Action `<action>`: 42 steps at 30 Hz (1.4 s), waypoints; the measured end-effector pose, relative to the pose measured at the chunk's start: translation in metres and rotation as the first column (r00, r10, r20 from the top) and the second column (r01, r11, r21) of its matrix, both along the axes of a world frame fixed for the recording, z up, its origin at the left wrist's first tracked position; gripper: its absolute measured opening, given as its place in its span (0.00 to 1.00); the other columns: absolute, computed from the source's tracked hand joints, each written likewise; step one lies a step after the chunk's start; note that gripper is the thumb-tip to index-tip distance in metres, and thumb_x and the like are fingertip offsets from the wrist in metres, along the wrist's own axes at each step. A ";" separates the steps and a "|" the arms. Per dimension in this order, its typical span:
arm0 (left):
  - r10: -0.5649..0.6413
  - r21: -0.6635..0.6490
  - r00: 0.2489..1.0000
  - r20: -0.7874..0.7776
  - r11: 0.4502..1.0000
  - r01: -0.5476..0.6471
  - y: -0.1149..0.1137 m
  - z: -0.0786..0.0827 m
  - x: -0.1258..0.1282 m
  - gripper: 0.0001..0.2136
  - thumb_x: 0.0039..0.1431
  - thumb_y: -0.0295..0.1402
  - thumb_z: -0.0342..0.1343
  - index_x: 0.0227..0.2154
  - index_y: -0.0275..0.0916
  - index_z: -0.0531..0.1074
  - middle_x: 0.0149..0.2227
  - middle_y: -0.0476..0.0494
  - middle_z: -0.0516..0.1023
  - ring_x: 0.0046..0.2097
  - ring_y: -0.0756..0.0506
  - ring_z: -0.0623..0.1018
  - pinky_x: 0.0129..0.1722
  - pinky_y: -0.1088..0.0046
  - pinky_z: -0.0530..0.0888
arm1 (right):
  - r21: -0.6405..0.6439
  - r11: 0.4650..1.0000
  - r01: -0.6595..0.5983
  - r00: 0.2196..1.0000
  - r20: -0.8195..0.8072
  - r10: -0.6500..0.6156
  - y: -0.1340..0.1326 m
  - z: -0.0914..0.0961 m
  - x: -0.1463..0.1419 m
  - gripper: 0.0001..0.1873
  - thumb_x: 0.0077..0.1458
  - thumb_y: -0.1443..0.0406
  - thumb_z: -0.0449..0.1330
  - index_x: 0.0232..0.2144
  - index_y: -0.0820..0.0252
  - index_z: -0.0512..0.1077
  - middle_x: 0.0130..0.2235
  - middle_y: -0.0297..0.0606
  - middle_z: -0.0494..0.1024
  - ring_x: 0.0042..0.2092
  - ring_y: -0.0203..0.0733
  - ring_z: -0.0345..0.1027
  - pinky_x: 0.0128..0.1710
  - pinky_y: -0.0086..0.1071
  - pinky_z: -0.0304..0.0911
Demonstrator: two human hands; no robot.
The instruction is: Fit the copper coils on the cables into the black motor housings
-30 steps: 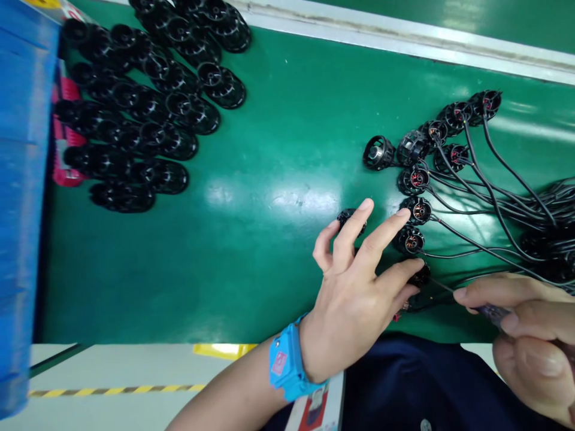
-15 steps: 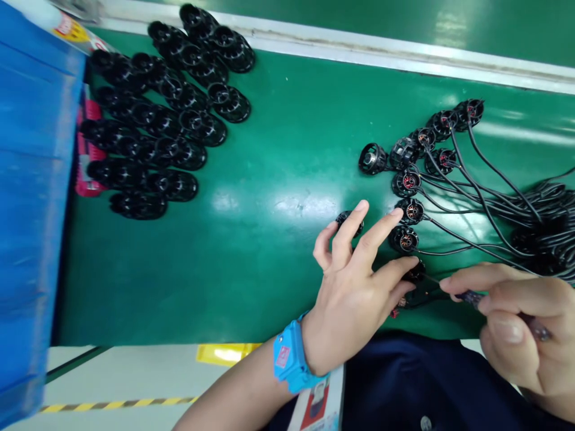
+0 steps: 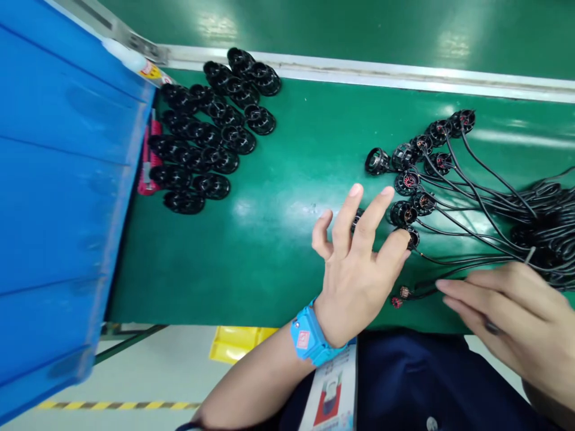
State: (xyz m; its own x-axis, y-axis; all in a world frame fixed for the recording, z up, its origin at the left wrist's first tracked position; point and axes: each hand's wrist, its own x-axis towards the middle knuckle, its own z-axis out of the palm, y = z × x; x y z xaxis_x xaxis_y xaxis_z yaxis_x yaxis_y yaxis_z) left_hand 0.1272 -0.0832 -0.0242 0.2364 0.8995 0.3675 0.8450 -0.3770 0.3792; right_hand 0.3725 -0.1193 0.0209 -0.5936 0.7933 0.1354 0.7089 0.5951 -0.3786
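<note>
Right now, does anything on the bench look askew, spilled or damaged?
One thing: a black ring-ended housing at the left edge of the wired black housings seems to lie on its side, open rim facing left, while most of theirs face up. I see no spill or obvious damage.

Round black housing (image 3: 413, 239) with black cable (image 3: 442, 262)

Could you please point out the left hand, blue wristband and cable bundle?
Left hand (image 3: 359, 281), head view: back of hand.
Blue wristband (image 3: 315, 336), head view: beside its label.
Cable bundle (image 3: 560, 230), head view: its coiled middle.
</note>
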 end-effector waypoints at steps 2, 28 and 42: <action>-0.006 -0.001 1.000 -0.001 1.000 0.006 -0.001 0.000 -0.001 0.04 0.64 0.38 0.65 0.37 0.46 0.78 0.69 0.42 0.69 0.72 0.32 0.61 0.68 0.47 0.52 | 0.004 0.995 -0.097 0.991 0.098 0.096 0.006 -0.009 -0.014 0.21 0.64 0.72 0.63 0.58 0.60 0.72 0.42 0.40 0.78 0.38 0.40 0.70 0.41 0.38 0.64; -0.184 -0.223 0.892 0.414 0.929 0.295 -0.013 0.006 -0.007 0.05 0.60 0.36 0.68 0.39 0.48 0.84 0.68 0.38 0.65 0.74 0.28 0.55 0.70 0.41 0.57 | 0.099 0.984 0.150 0.981 -0.140 -0.135 0.012 -0.004 -0.020 0.09 0.64 0.70 0.63 0.47 0.58 0.75 0.40 0.37 0.72 0.36 0.35 0.68 0.37 0.33 0.64; -0.109 -0.168 0.882 0.459 0.964 0.207 -0.016 0.016 -0.009 0.06 0.51 0.32 0.64 0.33 0.42 0.78 0.69 0.37 0.61 0.73 0.26 0.58 0.70 0.38 0.56 | 0.008 1.000 0.020 0.977 -0.213 -0.018 0.015 -0.011 -0.027 0.25 0.60 0.62 0.70 0.58 0.55 0.72 0.45 0.37 0.83 0.41 0.43 0.68 0.43 0.39 0.63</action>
State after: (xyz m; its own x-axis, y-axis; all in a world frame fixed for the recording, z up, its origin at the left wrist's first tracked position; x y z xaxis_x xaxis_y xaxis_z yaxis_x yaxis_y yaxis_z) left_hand 0.1182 -0.0993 -0.0081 0.2387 0.9304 0.2782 0.5061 -0.3636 0.7820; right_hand 0.3451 -0.1039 0.0102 -0.5355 0.8020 0.2646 0.6239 0.5869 -0.5161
